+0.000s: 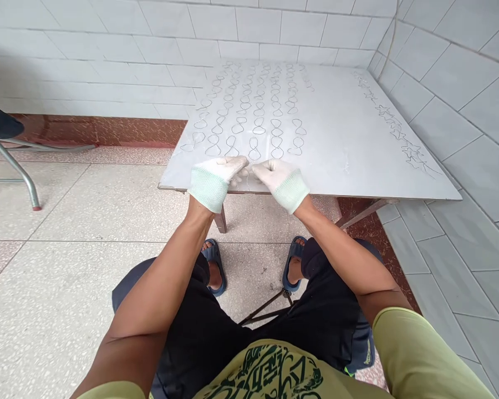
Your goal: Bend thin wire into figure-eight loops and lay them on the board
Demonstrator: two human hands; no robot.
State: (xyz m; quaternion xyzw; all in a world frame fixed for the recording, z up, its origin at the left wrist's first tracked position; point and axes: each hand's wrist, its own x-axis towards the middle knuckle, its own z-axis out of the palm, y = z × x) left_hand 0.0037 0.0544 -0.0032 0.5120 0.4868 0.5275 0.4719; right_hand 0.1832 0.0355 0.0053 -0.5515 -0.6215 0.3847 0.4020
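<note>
My left hand (222, 172), in a white knit glove with a mint cuff, is closed with thumb and fingers together at the table's front edge. Close beside it, my right hand (275, 174), gloved the same way, makes a pinch. A thin wire (248, 178) shows between the two hands and curves down past the edge; its ends are hidden in the fingers. Just beyond my hands, rows of bent wire figure-eights (276, 128) lie flat on the white tabletop (328, 127).
Star-shaped wire pieces (393, 124) lie in a line along the table's right side. Tiled walls (258, 25) stand behind and to the right. A metal-legged chair (14, 158) is at the left. Under the table are its legs (220, 220) and my sandalled feet (214, 266).
</note>
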